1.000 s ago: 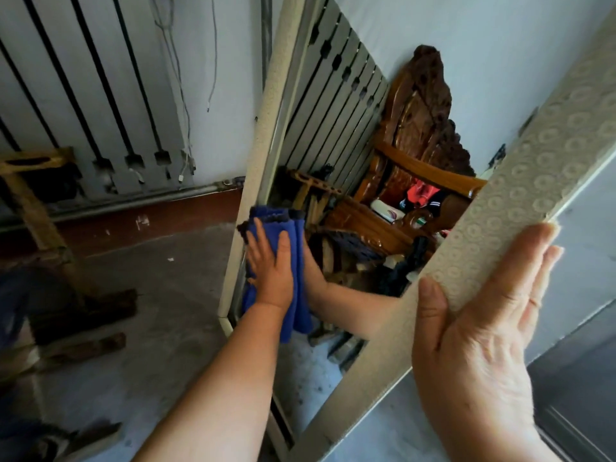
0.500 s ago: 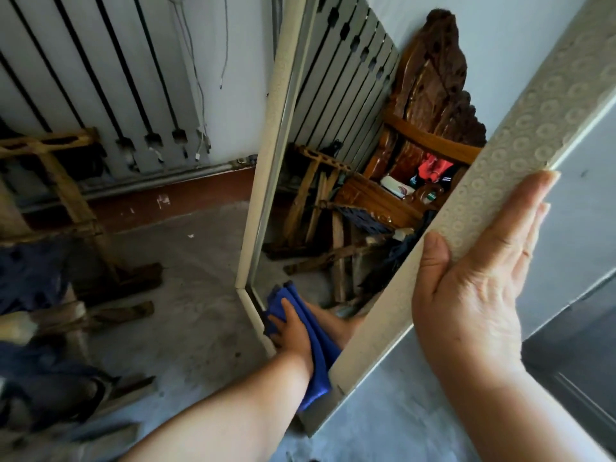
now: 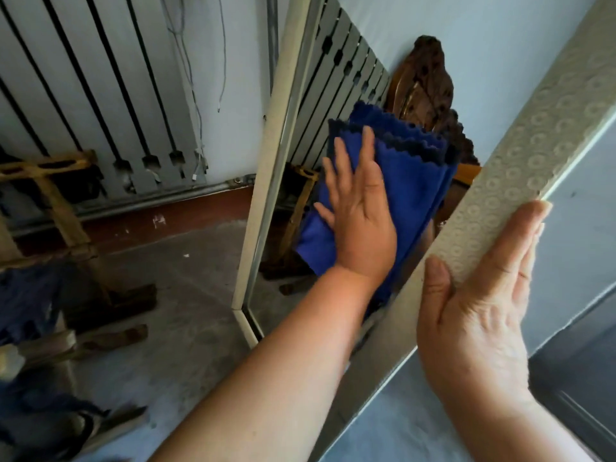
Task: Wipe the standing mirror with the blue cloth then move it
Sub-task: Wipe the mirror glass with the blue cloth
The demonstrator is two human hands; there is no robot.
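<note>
Two hands are busy in the head view, and both of them touch the standing mirror (image 3: 533,121). The mirror stands with its lower corner on the concrete floor (image 3: 186,295). Its wide frame side, which has a pattern of small circles, runs from 5 o'clock up to 1 o'clock. Its plain pale left frame edge (image 3: 266,181) runs from 12 o'clock down to near 6 o'clock.

The blue cloth (image 3: 413,181) lies folded flat against the glass between these two frame sides, a little toward 2 o'clock from the centre. The left hand (image 3: 358,208) presses it onto the glass with the palm; the fingers are straight and spread and do not curl round anything. The zigzag-cut edges of the cloth show just above the fingertips.

The right hand (image 3: 480,295), at 4 o'clock, grasps the patterned frame side. The thumb lies on the front face and the straight fingers lie along the outer side, so the frame is clamped between them.

Above the cloth, at 1 o'clock, the glass reflects a dark carved wooden chair back (image 3: 430,78) and some grey slats. At 10 o'clock a grey slatted panel (image 3: 100,95) stands against the wall, and thin wires (image 3: 180,38) hang at 11 o'clock. At 9 o'clock there is a wooden stand (image 3: 56,195), with dark blue fabric (image 3: 26,301) below it at 8 o'clock.
</note>
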